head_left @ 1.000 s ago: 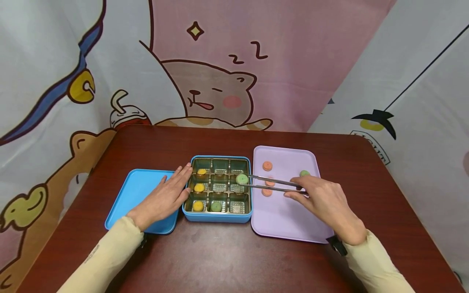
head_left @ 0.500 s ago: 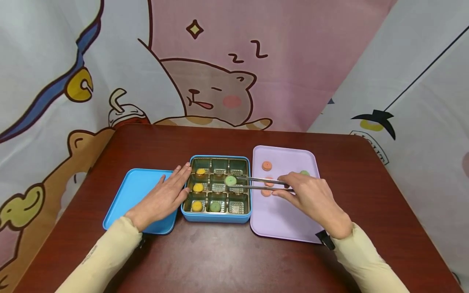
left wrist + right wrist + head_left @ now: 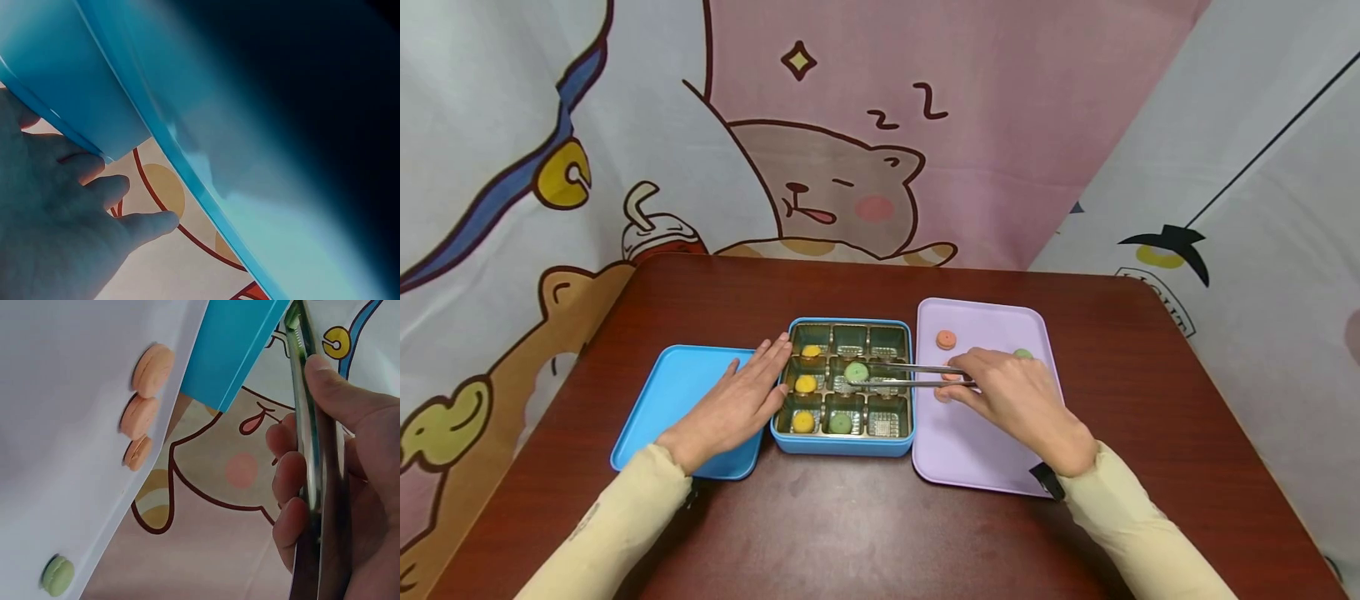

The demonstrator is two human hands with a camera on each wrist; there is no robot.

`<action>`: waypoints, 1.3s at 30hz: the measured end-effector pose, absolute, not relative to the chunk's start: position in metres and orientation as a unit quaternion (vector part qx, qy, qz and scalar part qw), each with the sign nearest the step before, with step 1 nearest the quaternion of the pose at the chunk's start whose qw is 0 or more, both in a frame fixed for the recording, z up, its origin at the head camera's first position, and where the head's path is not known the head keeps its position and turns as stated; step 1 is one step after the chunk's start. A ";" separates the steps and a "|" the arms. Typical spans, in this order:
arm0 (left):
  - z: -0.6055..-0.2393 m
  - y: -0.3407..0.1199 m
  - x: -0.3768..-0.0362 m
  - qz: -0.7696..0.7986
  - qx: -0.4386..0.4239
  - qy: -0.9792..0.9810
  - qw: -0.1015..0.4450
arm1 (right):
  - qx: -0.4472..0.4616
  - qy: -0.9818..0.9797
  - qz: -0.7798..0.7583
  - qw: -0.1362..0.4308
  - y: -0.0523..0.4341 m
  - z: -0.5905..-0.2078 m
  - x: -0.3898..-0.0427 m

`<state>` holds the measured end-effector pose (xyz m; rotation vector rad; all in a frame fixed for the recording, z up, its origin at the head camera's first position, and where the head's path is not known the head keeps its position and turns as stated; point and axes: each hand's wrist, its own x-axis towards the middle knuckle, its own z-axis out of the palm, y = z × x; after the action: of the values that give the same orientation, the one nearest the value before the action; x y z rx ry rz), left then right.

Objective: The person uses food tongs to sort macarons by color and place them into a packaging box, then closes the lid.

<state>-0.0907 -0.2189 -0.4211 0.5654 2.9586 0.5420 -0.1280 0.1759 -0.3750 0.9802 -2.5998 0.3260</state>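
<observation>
We are placing: our right hand [image 3: 1022,404] squeezes the tongs [image 3: 917,376] shut on a green macaron [image 3: 856,372] above the middle cell of the blue box [image 3: 844,447]. Our left hand [image 3: 733,408] lies flat, steadying the box's left wall. Next, we judge, comes lowering it in and easing the squeeze.

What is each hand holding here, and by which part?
The right hand pinches metal tongs near their rear end; the tong tips clamp a green macaron by its sides. The left hand holds nothing, resting flat against the blue box.

brown table [image 3: 880,533] under box [image 3: 842,446], lid [image 3: 677,392], tray [image 3: 977,450]
</observation>
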 end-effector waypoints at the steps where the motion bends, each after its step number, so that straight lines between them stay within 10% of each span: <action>1: -0.421 -0.219 -0.091 0.177 0.185 0.966 0.040 | 0.347 -0.915 0.115 0.172 0.175 -0.374 -0.129; 39: -0.420 -0.217 -0.090 0.176 0.179 0.967 0.042 | 0.326 -0.925 0.104 0.164 0.173 -0.364 -0.127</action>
<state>-0.0898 -0.2174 -0.4203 0.5492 2.9590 0.5371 -0.1266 0.1729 -0.3640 0.9280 -2.6373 0.2951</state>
